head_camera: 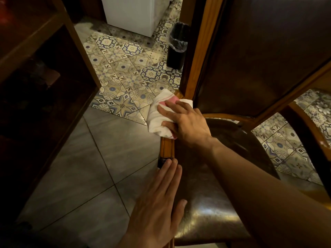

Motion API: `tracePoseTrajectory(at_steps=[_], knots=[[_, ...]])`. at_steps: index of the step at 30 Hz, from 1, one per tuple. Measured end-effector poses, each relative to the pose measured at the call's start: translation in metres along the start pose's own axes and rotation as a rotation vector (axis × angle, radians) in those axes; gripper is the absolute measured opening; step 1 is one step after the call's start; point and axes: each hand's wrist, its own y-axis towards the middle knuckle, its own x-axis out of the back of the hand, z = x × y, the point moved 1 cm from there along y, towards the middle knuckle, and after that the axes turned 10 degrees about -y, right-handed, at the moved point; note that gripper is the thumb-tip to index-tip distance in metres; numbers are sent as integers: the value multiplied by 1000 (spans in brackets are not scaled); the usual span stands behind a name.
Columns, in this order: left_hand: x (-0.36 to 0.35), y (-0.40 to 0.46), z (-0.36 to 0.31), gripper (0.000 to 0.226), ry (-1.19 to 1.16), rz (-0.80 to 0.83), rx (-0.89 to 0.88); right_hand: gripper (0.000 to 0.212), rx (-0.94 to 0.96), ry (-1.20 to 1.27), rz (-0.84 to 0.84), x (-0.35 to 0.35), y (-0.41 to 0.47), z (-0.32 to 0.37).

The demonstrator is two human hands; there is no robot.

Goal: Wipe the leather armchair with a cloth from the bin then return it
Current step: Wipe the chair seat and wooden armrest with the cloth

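The leather armchair has a dark brown seat (211, 199), a dark back panel (259, 56) and a wooden frame (167, 148). My right hand (186, 122) presses a white cloth with pink markings (157, 119) onto the seat's far left corner, where the frame meets the backrest post. My left hand (159, 203) lies flat, fingers together, on the seat's left edge nearer to me, holding nothing. A black bin with a clear liner (176, 45) stands on the floor beyond the chair.
A dark wooden shelf unit (35, 77) fills the left side. A white appliance (136, 13) stands at the back. Patterned tiles (125, 68) and grey tiles (89, 167) cover the floor between shelf and chair. Another wooden chair part (311, 133) curves at the right.
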Motion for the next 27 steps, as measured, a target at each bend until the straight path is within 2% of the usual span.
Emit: tracePoseTrajectory(at_steps=[5,10,17,27], knots=[[2,2,2,73,17,-13,7,56,4,-4,7,3,0,3],[2,2,1,70,18,-8,-3,70,72,2,70,7,-22,5],[3,1,-1,68,32,-8,11,58,146,34,67,7,-37,17],[6,-4,-12,64,142,-43,34,54,156,115,108,14,-60,28]])
